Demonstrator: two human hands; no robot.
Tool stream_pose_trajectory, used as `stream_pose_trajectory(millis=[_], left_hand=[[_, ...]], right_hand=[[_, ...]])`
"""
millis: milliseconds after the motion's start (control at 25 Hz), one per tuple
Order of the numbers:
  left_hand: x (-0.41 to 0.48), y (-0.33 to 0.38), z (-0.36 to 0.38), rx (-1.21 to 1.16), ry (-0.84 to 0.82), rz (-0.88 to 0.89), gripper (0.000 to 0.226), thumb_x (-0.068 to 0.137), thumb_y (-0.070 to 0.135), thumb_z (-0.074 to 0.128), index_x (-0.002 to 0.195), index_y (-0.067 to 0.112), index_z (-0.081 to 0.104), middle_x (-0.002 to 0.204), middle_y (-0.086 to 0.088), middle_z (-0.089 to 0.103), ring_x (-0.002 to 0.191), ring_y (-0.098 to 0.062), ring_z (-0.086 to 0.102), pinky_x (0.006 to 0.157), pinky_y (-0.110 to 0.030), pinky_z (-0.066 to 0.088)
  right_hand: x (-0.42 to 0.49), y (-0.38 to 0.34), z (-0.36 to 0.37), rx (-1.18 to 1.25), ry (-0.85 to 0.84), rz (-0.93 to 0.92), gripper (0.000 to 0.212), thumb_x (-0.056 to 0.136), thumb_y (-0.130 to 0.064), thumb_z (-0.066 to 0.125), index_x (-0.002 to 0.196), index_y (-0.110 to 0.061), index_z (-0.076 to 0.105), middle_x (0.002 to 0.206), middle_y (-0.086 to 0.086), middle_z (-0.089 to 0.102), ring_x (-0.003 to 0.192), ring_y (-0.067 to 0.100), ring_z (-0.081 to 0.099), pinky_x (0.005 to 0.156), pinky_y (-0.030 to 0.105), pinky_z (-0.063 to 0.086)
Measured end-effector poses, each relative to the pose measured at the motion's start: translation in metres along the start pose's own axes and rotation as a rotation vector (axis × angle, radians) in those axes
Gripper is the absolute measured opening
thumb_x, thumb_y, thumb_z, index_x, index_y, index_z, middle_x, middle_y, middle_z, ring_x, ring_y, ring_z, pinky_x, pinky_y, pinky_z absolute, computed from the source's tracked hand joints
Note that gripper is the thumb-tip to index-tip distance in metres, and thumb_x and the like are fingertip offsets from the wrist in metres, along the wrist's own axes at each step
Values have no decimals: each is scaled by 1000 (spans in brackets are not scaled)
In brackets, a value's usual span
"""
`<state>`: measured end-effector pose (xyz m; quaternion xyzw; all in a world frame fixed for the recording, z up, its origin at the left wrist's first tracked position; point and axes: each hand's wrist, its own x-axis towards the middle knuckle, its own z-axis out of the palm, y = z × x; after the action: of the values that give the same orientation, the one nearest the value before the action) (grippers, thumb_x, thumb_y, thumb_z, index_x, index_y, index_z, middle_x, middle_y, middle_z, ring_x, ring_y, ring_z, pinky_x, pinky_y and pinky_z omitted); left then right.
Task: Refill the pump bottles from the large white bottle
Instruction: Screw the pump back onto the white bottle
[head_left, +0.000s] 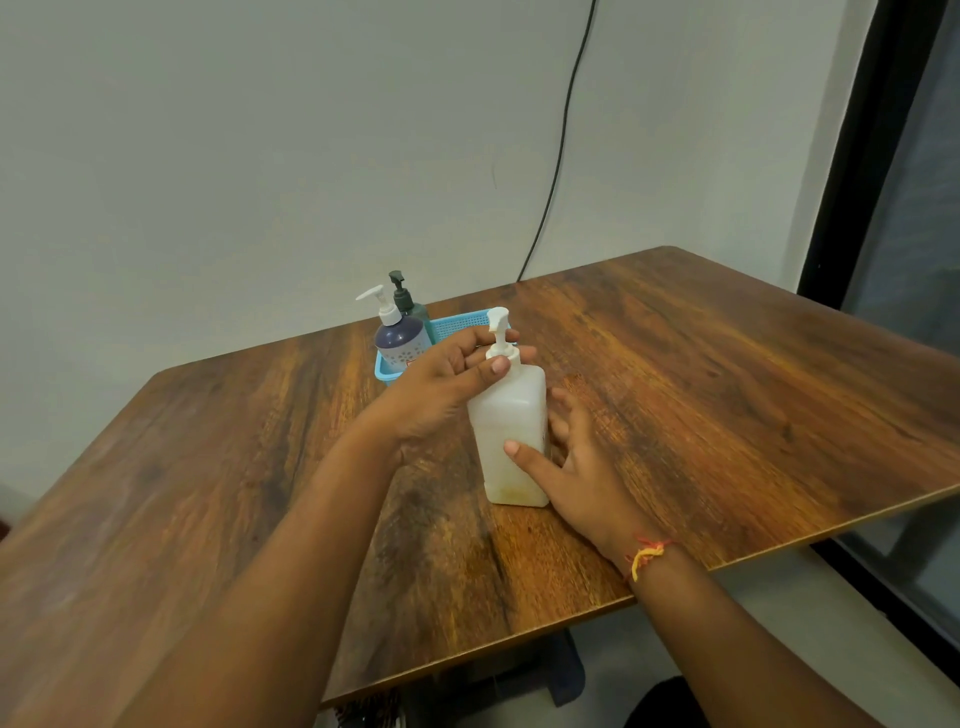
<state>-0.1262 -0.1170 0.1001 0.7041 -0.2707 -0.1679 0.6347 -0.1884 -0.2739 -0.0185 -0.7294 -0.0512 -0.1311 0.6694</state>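
Large white bottle (511, 431) stood upright near the middle of the surface (701, 374), pump top (500, 332) on; left hand (441, 387) curled around the collar with fingers closed on it, right hand (582, 467) spread against the bottle's lower side, thumb on the front face, steadying it. Two pump bottles, one dark blue (400, 335) and one dark green (408, 301), sat in a blue basket (457, 327) toward the far edge, just behind the hands. Step judged: unscrewing the pump; next calls for a firm twist at the collar while the base is held from turning.
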Motion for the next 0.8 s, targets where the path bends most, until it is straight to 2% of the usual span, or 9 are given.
stream_pose_trajectory(millis=[80,160,280,360,440,520,600,720,800], left_hand=[[4,-4,2,17,42,27,37,94,22,61,129,11,58,116,6,76,110,-8,71,88,-22,56],[5,-5,3,52,83,46,25,98,18,60,123,16,59,114,8,77,108,-7,71,91,-24,57],[4,-5,12,120,177,55,25,96,22,66,121,20,61,110,14,77,107,-4,71,89,-23,57],[2,-6,20,173,267,73,31,92,26,72,121,21,62,103,20,77,101,1,70,82,-20,57],[1,-9,28,180,348,83,37,87,29,77,120,23,62,104,15,77,100,-1,71,83,-23,57],[1,-10,34,179,377,77,35,86,31,78,118,26,62,106,13,77,101,-3,71,86,-25,58],[0,-4,35,160,341,63,34,89,29,75,120,22,61,108,9,77,104,-7,72,88,-29,58],[-3,9,28,29,254,19,38,92,27,70,125,11,59,110,-3,78,103,-21,74,89,-38,60],[-8,15,23,-108,205,-20,31,94,22,66,122,7,62,110,-7,78,99,-21,74,87,-36,61]], right_hand=[[0,2,1,25,23,15,52,87,-50,68,126,-51,33,143,-8,53,124,7,57,94,33,57],[1,3,-1,-9,69,3,45,86,-63,60,125,-51,41,140,-3,54,119,8,60,86,28,59],[-1,2,1,-110,108,-52,60,90,-66,50,141,-37,42,133,-7,58,115,8,62,82,23,58],[-5,-1,5,-176,106,-65,76,84,-70,57,146,-34,33,133,-12,55,115,6,59,82,24,57],[-7,-1,6,-310,128,-36,96,70,-81,64,146,-37,25,136,-14,47,116,6,53,86,29,57],[-5,-1,6,-390,200,-32,94,69,-79,68,144,-36,31,134,-12,49,116,9,54,86,34,59],[-4,-3,4,-244,185,-70,78,76,-65,74,141,-36,43,127,-10,61,113,12,63,82,34,61],[-11,-15,-2,133,27,-49,49,89,-35,74,135,-26,58,116,0,73,105,18,72,81,38,61],[-14,-19,-10,322,-55,31,40,85,-40,73,122,-24,67,114,7,74,103,27,72,81,43,60]])
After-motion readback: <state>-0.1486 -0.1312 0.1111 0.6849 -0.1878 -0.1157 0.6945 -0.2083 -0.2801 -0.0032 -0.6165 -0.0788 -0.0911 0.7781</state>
